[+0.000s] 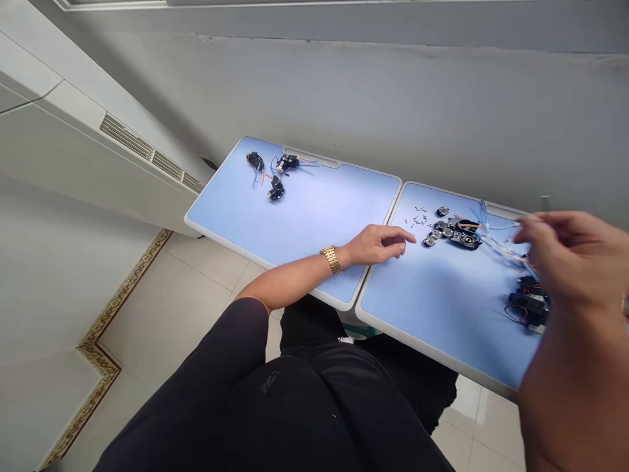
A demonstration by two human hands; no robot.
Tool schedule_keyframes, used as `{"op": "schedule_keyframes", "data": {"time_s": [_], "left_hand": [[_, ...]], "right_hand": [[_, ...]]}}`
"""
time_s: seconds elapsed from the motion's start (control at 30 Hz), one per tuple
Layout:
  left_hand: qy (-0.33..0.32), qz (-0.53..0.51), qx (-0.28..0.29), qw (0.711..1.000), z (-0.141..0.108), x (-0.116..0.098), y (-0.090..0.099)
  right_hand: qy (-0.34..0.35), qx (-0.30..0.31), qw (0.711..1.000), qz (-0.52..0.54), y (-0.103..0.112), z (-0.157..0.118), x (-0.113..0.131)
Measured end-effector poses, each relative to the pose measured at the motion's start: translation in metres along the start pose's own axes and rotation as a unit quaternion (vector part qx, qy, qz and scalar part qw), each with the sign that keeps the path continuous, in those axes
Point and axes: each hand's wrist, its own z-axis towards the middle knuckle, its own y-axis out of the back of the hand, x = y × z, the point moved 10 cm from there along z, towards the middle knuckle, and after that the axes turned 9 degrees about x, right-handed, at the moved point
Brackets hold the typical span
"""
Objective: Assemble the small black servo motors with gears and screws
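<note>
My left hand point(378, 244), with a gold watch point(331, 259) on its wrist, hovers over the gap between two light blue tables. It is open and holds nothing, its fingertips near small scattered screws point(419, 220). Beyond them lie several round metal parts point(436, 235) and a black mechanical assembly point(466, 240). My right hand point(565, 246) is raised over the right table with its fingers bent; whether it holds something is unclear. Blue and orange strips point(496, 244) extend close to its fingertips. Black parts with wires point(528, 305) sit beside the right wrist, partly hidden.
The left table point(221, 203) bears three black assemblies point(276, 189) with wires and coloured strips near its far left corner. The right table point(432, 337) stands beside it with a narrow gap between. A grey wall point(373, 105) rises behind both tables.
</note>
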Motion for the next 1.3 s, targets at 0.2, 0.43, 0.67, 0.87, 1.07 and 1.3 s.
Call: {"op": "schedule_keyframes", "data": {"time_s": [0.2,0.43,0.67,0.87,1.07,1.3], "left_hand": [[-0.022,0.058,-0.212,0.975,-0.011,-0.02,0.09],[0.251,0.45,-0.322,0.794,-0.06,-0.047,0.265],[0.46,0.492,-0.234,0.701,-0.096,-0.021,0.337],[0.435,0.503,-0.258,0.701,-0.091,-0.013,0.338],[0.307,0.516,-0.297,0.742,-0.085,-0.043,0.312],[0.101,0.525,-0.29,0.794,-0.065,-0.09,0.203]], "right_hand": [[0.057,0.089,0.988,0.112,-0.08,-0.014,0.052],[0.106,0.092,0.983,0.116,-0.083,-0.031,0.05],[0.139,0.101,0.978,0.121,-0.088,-0.036,0.061],[0.129,0.109,0.979,0.112,-0.094,-0.035,0.055],[0.118,0.113,0.98,0.112,-0.095,-0.035,0.055],[0.108,0.138,0.975,0.134,-0.102,-0.037,0.058]]}}
